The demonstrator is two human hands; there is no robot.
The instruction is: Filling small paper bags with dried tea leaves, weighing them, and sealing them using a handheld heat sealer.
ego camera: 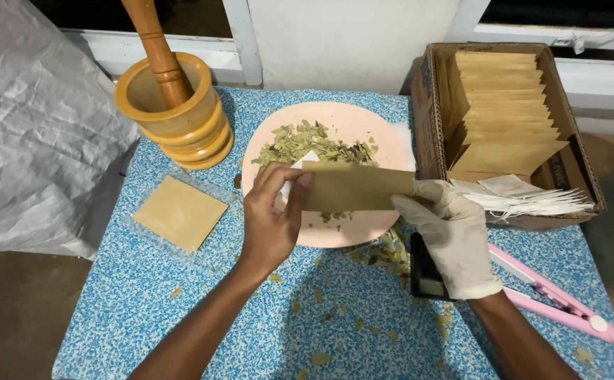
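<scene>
Both hands [271, 218] [447, 232] pinch brown pouch [352, 186].

A table [180, 317] covered in a blue and white speckled pattern, scattered with tan flecks of dried leaf. A pale pink plate [363, 127] carries a heap of olive-green and brown crushed leaves [307, 144]. The right hand [451, 243] wears a white glove; the left hand [268, 222] is bare. Between them is a brown paper pouch [352, 186]. The mortar [180, 116] is honey-yellow wood, the pestle [157, 49] a darker orange-brown. A tan square packet [180, 212] sits in clear wrap. The cardboard box [430, 119] is brown, holding tan pouches [507, 112] and white sachets [525, 197]. A pink sealer [553, 295] lies at right.
</scene>
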